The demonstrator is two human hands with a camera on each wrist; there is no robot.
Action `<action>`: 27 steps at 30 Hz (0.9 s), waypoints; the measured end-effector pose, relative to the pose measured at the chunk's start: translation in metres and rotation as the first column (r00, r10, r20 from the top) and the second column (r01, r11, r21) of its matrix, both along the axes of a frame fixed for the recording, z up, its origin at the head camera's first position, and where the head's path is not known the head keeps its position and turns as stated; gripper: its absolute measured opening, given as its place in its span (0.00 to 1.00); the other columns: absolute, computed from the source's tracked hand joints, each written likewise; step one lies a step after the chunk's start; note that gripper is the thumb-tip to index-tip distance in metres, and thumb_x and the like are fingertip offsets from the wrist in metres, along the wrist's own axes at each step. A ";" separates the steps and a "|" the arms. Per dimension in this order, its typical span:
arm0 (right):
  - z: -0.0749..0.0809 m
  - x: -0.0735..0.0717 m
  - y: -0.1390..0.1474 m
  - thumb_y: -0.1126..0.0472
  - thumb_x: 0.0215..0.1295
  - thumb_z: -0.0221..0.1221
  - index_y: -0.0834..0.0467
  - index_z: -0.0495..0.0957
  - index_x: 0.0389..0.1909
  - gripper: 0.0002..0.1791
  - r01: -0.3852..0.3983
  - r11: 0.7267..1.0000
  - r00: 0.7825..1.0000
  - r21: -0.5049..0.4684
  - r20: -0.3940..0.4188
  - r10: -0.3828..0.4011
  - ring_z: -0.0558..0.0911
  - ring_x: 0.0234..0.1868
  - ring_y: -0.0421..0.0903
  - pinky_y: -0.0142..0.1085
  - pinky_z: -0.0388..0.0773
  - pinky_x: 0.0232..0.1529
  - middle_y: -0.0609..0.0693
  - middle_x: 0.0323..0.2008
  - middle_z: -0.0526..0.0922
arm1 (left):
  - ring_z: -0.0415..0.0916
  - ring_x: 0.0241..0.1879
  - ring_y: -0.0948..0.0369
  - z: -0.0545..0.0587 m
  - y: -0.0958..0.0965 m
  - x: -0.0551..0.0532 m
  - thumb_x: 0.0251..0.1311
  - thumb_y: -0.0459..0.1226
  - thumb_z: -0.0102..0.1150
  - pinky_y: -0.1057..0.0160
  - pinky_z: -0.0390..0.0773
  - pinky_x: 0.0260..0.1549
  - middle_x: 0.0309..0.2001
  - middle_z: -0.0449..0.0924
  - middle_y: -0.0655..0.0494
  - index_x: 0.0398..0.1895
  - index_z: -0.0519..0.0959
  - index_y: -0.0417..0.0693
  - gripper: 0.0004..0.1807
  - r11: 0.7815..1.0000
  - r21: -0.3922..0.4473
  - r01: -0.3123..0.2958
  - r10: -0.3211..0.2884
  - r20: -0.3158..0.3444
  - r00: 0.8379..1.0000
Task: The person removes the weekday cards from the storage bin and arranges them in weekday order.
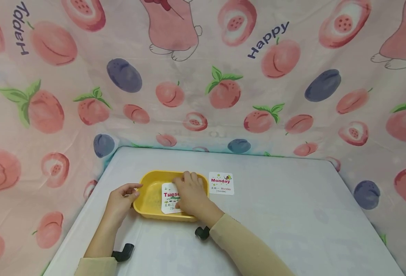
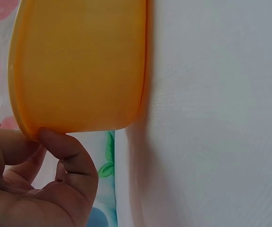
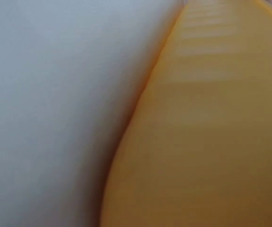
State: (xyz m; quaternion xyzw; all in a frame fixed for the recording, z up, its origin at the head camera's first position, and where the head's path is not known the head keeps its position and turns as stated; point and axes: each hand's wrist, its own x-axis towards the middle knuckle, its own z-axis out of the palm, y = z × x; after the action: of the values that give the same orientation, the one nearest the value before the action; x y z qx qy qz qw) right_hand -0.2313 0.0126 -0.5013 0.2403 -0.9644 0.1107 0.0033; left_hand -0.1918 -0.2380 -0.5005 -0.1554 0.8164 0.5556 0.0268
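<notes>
A yellow plastic basket point(image 1: 151, 216) sits on the white table. At its left end my left hand point(image 1: 118, 199) pinches the rim between thumb and fingers; the left wrist view shows the same pinch by the left hand point(image 2: 46, 184) on the basket's edge point(image 2: 79, 71). Reaching over the basket's right half, my right hand point(image 1: 192, 193) holds a white "Tuesday" card point(image 1: 168, 205) inside it. The hand covers the card's right part. Only the basket's outer wall point(image 3: 211, 142) and the tabletop appear in the right wrist view, without the hand.
A white "Monday" card point(image 1: 221, 184) lies face up just right of the basket. The white tabletop point(image 1: 292, 214) stretches off to the right. Behind and at the sides hangs a pink cloth point(image 1: 189, 92) printed with fruit.
</notes>
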 end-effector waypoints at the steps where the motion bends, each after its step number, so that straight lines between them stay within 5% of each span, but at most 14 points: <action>1: 0.000 0.000 0.000 0.45 0.54 0.82 0.45 0.74 0.72 0.45 -0.001 1.000 1.000 -0.004 -0.007 0.001 0.65 0.55 0.49 0.41 0.65 0.57 0.48 0.56 0.70 | 0.73 0.45 0.53 0.000 0.000 0.000 0.77 0.32 0.59 0.71 0.82 0.33 0.48 0.74 0.47 0.65 0.83 0.42 0.17 1.000 0.000 -0.001 0.001 0.002 1.000; 17: 0.004 -0.003 0.003 0.66 0.69 0.66 0.42 0.82 0.63 0.25 -0.044 0.993 0.995 -0.112 -0.094 0.034 0.69 0.49 0.46 0.39 0.70 0.55 0.46 0.52 0.76 | 0.73 0.46 0.52 -0.001 -0.001 -0.001 0.77 0.31 0.59 0.71 0.82 0.33 0.48 0.74 0.46 0.65 0.83 0.42 0.17 1.000 0.001 -0.008 0.008 0.005 1.000; 27: 0.003 -0.008 0.009 0.74 0.68 0.62 0.44 0.84 0.60 0.27 -0.047 0.974 0.998 -0.224 0.035 0.056 0.77 0.49 0.43 0.31 0.80 0.55 0.46 0.51 0.74 | 0.73 0.48 0.52 -0.001 0.000 -0.001 0.77 0.32 0.58 0.72 0.83 0.35 0.50 0.73 0.45 0.66 0.83 0.43 0.17 1.000 -0.011 -0.004 0.005 0.009 1.000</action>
State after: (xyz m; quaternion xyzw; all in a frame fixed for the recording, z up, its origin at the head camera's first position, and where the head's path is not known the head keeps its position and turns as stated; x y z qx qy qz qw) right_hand -0.2398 0.0215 -0.4980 0.2611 -0.9392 0.2229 0.0076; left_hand -0.1929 -0.2384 -0.5015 -0.1598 0.8189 0.5506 0.0283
